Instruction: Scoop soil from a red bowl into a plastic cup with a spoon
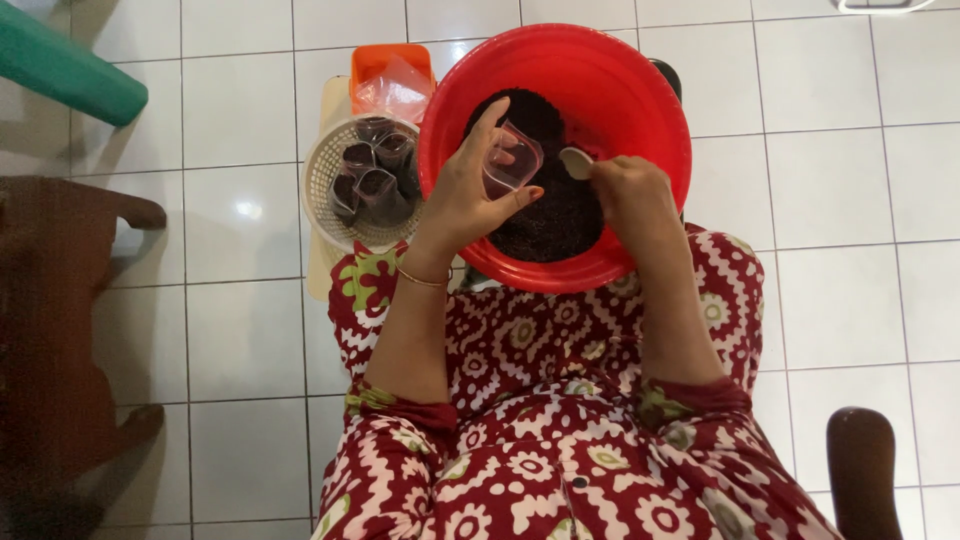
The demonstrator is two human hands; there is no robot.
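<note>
Packages: one clear plastic bag point(397, 90), crumpled, lying in the orange rectangular container point(368, 62) at the top of the view, beyond the white basket point(322, 180). Labels, signs, screens: none visible

Glossy red plastic basin point(640, 90), clear plastic cup point(510, 160)
</note>
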